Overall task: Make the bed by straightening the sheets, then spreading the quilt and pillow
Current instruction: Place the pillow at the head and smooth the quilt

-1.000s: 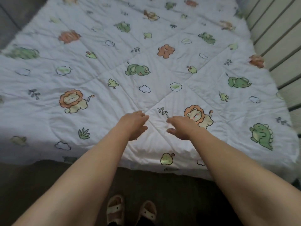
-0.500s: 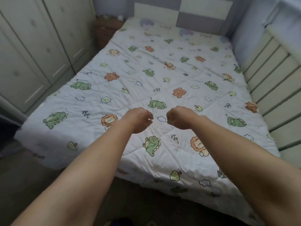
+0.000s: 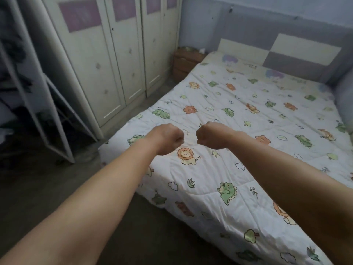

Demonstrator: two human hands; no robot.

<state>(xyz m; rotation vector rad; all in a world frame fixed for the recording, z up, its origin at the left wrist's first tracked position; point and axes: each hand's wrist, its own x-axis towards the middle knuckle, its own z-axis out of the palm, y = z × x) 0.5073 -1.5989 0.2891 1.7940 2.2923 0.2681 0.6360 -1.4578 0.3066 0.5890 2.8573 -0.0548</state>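
Observation:
A white quilt (image 3: 238, 119) printed with lions, elephants and dinosaurs lies spread flat over the whole bed, hanging a little over the foot edge. A pale yellow sheet (image 3: 248, 66) with purple prints shows at the head end below the headboard. I see no pillow. My left hand (image 3: 168, 138) and my right hand (image 3: 210, 135) are held out in front of me above the quilt's near left corner. Both are curled into fists, knuckles facing each other, a small gap apart. Neither holds anything.
A cream wardrobe (image 3: 114, 60) with purple panels lines the left wall. A white metal rack (image 3: 47, 111) stands at the far left. A wooden nightstand (image 3: 186, 62) sits by the bed's head. The purple and cream headboard (image 3: 286, 48) backs the bed. Dark floor (image 3: 47, 188) lies between me and the wardrobe.
My view has lifted from the quilt's foot and swung left, bringing the wardrobe and headboard into sight. Both hands rose off the quilt and curled from loose fingers into fists.

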